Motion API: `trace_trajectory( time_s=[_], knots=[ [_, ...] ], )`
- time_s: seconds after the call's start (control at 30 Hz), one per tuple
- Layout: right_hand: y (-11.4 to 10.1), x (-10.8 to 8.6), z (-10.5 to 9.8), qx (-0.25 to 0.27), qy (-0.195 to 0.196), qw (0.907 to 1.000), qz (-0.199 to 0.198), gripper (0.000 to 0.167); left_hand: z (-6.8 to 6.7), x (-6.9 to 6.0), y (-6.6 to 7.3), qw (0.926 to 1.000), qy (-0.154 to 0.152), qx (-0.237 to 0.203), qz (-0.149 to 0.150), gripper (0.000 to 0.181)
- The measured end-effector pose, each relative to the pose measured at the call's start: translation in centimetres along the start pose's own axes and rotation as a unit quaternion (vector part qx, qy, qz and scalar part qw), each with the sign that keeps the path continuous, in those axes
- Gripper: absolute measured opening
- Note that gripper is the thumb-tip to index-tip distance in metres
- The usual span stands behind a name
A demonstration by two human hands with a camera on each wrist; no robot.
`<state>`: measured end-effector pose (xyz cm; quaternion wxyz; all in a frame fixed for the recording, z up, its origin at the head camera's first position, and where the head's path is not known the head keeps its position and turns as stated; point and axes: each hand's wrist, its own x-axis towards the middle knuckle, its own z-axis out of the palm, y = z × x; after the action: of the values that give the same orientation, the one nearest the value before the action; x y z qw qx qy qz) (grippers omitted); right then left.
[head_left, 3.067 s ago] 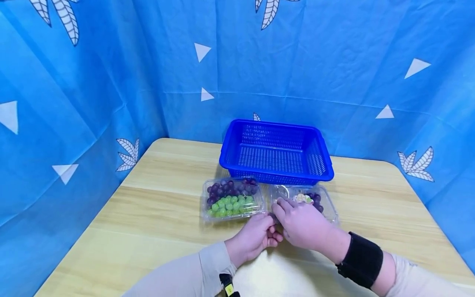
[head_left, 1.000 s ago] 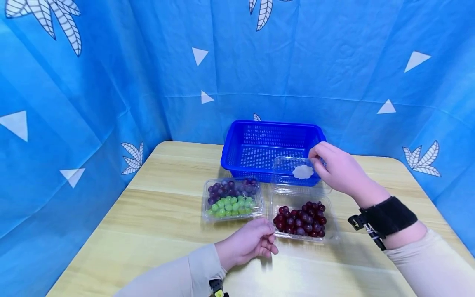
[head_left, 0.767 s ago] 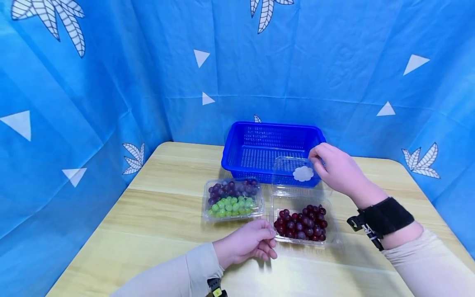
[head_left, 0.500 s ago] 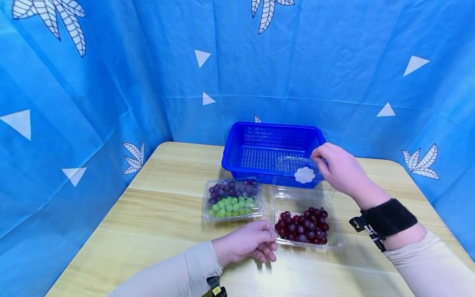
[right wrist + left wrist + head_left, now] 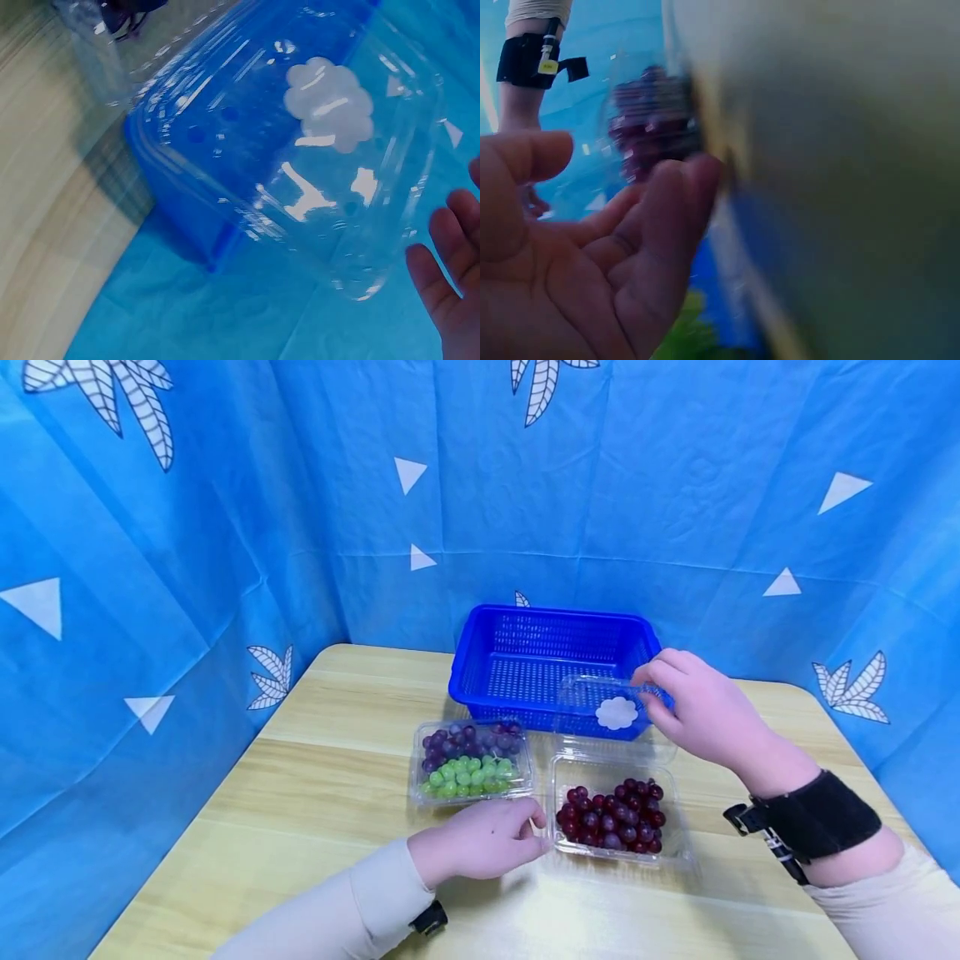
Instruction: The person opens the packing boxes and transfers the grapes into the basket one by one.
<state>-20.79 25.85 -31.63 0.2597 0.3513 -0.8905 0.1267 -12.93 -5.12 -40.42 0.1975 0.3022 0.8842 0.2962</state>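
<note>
A clear plastic clamshell box of dark red grapes has its lid raised, leaning back over the blue basket's front. A white scalloped sticker is on that lid. Beside the lid's upper right corner is my right hand; the right wrist view shows its fingers extended and apart from the plastic. My left hand hovers just left of the box's front left corner, loosely bent, with nothing between thumb and fingers. To its upper left sits a closed clamshell box of purple and green grapes.
A blue perforated plastic basket stands at the back of the wooden table, behind both boxes. Blue patterned curtains hang around the table's back and sides.
The right-hand grape box went from closed to lid up. Since half a second ago, my left hand has let go of the box corner and drawn left; my right fingers have come off the lid.
</note>
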Motion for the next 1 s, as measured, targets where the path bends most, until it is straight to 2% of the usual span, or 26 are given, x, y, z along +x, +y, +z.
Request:
trace_trajectory(
  time_s=[0.1,0.23,0.3,0.4,0.47,0.5,0.63,0.7,0.8,0.9,1.0],
  knots=[
    [-0.6,0.0,-0.4,0.004,-0.024,0.9996,-0.011,0.019,-1.3,-0.5,0.6,0.9956,0.025,0.087,0.022,0.045],
    [-1.3,0.0,-0.7,0.017,-0.065,0.9972,-0.034,0.022,-3.5,-1.0,1.5,0.9853,0.073,0.147,0.046,0.048],
    [-1.6,-0.1,-0.7,0.022,-0.095,0.9943,-0.043,0.025,-4.6,-1.0,1.8,0.9742,0.106,0.189,0.062,0.052],
    [-2.2,-0.5,-0.4,0.032,-0.159,0.9858,-0.042,0.032,-6.1,-0.7,1.7,0.9526,0.156,0.25,0.077,0.055],
    [-2.8,-1.2,0.1,0.039,-0.216,0.9753,-0.027,0.039,-6.7,-0.5,1.2,0.9397,0.181,0.279,0.078,0.056],
    [-3.1,-1.5,0.4,0.044,-0.246,0.968,-0.02,0.043,-6.9,-0.5,0.9,0.9363,0.188,0.286,0.077,0.057],
    [-4.4,-3.0,2.2,0.063,-0.354,0.933,-0.012,0.058,-6.7,-0.7,-0.5,0.9371,0.191,0.284,0.066,0.057],
    [-5.0,-3.4,2.9,0.07,-0.384,0.9204,-0.021,0.065,-6.5,-0.8,-1.0,0.9383,0.195,0.278,0.064,0.057],
    [-5.3,-3.8,3.6,0.071,-0.399,0.9139,-0.026,0.074,-6.6,-0.6,-1.4,0.9398,0.204,0.267,0.062,0.057],
    [-5.3,-3.9,4.0,0.067,-0.399,0.9144,-0.023,0.08,-7.3,0.0,-2.0,0.9438,0.216,0.245,0.052,0.059],
    [-5.1,-4.3,4.5,0.063,-0.397,0.9156,-0.021,0.083,-8.9,0.7,-3.1,0.9522,0.228,0.203,0.012,0.063]
  ],
)
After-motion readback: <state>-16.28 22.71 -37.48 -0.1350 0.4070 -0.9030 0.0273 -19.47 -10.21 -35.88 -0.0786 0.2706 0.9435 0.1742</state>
